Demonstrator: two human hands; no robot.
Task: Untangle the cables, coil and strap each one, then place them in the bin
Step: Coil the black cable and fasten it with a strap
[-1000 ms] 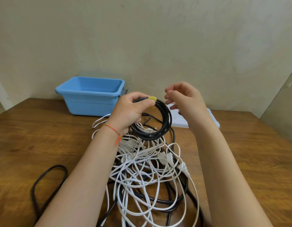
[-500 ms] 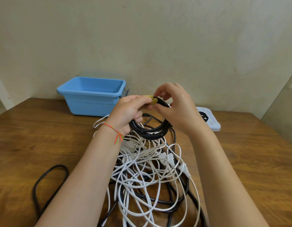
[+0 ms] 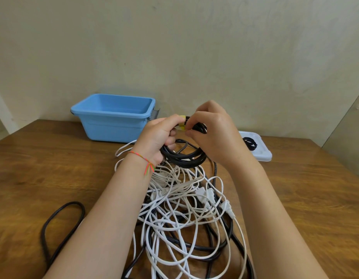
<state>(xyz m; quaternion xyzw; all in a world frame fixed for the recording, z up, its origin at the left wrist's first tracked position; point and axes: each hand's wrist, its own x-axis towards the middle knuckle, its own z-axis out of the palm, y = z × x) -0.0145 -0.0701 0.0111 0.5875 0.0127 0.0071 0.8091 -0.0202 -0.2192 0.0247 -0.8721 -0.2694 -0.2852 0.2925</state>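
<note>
One black coil (image 3: 183,158) was held above the bench (image 3: 43,168), just past the far edge of the tangle (image 3: 184,214). The left hand (image 3: 156,137) gripped the coil's upper left arc, fingers curled round the bundled turns. The right hand (image 3: 212,133) pinched the one yellow strap (image 3: 182,125) at the top of the coil, finger and thumb closed on it.

Risks, as judged. The strap did not appear fully fastened; if the pinch slipped, it could spring open and the turns would fan out. The coil's lower arc hung touching or nearly touching the tangle, and whether a tail still ran down into it could not be told; lifting toward the bin (image 3: 114,117) might then drag loose cable along.

Count: one coil in hand; one strap on it; one blue bin at far left, nothing visible inside it; one white tray (image 3: 263,156) at far right holding a dark item, possibly further straps. The tangle held white and black cables; their number could not be counted. One black loop (image 3: 59,216) lay near left.
</note>
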